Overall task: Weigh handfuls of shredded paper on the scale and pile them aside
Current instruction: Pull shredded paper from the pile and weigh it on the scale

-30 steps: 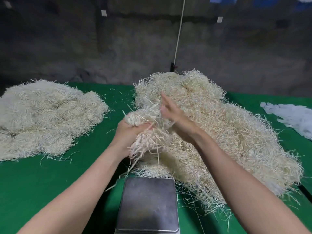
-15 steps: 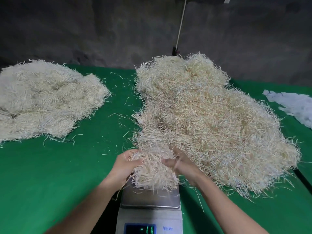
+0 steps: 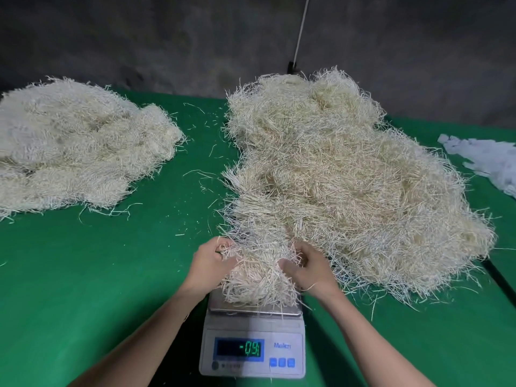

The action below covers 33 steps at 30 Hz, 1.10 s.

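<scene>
- Head view: the left hand [image 3: 210,265] has its fingers [image 3: 219,243] curled in round the left edge of the handful of shredded paper [image 3: 257,280]. Strands poke out between the knuckles, so it has a loose grip on the clump rather than a flat touch.
- The right hand [image 3: 311,272] mirrors it on the other edge. Its fingers [image 3: 300,252] are bent inward and the thumb is pressed into the strands, gripping the same handful. A few loose strips trail over the wrist.
- The handful lies between the two sets of fingers and rests on the steel pan of the scale [image 3: 252,347], spilling slightly over the pan's front rim.
- Below the fingers, toward the person, the front panel of the scale shows green digits after a minus sign. The last digit is too blurred to read.
- Just beyond the fingertips, the far edge of the handful runs into the large heap [image 3: 335,177] of the same pale shredded paper. The heap spreads away and out past the right fingers. I cannot tell where the handful ends and the heap begins.
- Well out past the left fingers, apart from everything else, a second pile [image 3: 75,146] of shredded paper lies on the green counter [image 3: 111,275].
- Stray strips [image 3: 201,174] dot the counter between that pile and the heap.
- Far beyond the right fingers, at the counter's edge, lie some white scraps [image 3: 488,160].
</scene>
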{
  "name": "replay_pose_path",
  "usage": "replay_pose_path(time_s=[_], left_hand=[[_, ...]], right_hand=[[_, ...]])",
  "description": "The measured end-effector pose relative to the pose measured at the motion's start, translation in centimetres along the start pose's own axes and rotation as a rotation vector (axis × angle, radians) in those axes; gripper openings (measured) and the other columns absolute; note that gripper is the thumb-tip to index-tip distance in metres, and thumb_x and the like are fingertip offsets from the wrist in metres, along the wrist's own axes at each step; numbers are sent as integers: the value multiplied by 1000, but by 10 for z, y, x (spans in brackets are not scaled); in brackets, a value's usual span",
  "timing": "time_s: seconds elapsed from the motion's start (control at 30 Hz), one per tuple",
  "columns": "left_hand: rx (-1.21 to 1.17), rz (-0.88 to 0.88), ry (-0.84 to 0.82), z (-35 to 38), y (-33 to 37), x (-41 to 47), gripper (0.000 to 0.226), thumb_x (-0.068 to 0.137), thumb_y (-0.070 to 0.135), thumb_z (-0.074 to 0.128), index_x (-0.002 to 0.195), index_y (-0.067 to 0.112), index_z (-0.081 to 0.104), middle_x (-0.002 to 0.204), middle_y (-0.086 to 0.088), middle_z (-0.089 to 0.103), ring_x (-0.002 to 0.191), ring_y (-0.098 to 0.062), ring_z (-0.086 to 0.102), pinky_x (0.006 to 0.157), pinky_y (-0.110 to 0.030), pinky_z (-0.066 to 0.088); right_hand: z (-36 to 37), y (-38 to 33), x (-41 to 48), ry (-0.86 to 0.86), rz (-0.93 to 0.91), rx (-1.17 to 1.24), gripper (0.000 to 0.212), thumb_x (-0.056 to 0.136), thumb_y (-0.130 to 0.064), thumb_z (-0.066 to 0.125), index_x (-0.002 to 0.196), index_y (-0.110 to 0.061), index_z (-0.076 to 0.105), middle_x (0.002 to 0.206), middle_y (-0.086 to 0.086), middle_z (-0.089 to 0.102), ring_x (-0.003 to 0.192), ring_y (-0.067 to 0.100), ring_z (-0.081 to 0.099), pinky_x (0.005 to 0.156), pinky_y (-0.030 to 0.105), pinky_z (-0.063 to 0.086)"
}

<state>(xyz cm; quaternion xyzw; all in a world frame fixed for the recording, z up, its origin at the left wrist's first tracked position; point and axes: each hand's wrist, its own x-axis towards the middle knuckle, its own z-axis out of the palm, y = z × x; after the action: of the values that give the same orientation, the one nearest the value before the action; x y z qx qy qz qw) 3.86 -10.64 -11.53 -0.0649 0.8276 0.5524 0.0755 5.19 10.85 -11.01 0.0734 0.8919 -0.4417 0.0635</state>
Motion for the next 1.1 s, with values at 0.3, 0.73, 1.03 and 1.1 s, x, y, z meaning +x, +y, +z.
replay_pose_path(time_s=[0.3,0.73,1.03,1.1], left_hand=[[-239,-11,31,-22,14,-8,60,84,5,56,138,28,42,125,10,51,112,-7,48,85,-19,32],[-120,320,281,-31,60,-38,25,86,20,65,93,44,65,109,28,60,115,2,50,99,-23,33],[-111,317,266,-28,67,-42,20,85,24,66,88,43,66,103,30,62,111,9,51,87,-9,31],[-119,309,264,-27,68,-42,19,85,23,66,86,42,67,101,31,62,109,10,51,84,-8,31]], right_hand=[[-45,-27,-15,25,-106,-337,53,86,-50,61,132,-27,50,121,-6,62,93,7,60,92,33,45],[-55,-55,-32,200,-426,102,22,95,-13,53,112,-20,65,103,-22,60,99,-11,53,96,22,43],[-55,-49,-31,189,-443,90,21,95,-13,53,109,-20,66,98,-21,61,87,-16,52,82,12,40],[-55,-48,-31,182,-443,88,21,96,-13,53,109,-19,67,98,-18,62,84,-16,52,79,12,39]])
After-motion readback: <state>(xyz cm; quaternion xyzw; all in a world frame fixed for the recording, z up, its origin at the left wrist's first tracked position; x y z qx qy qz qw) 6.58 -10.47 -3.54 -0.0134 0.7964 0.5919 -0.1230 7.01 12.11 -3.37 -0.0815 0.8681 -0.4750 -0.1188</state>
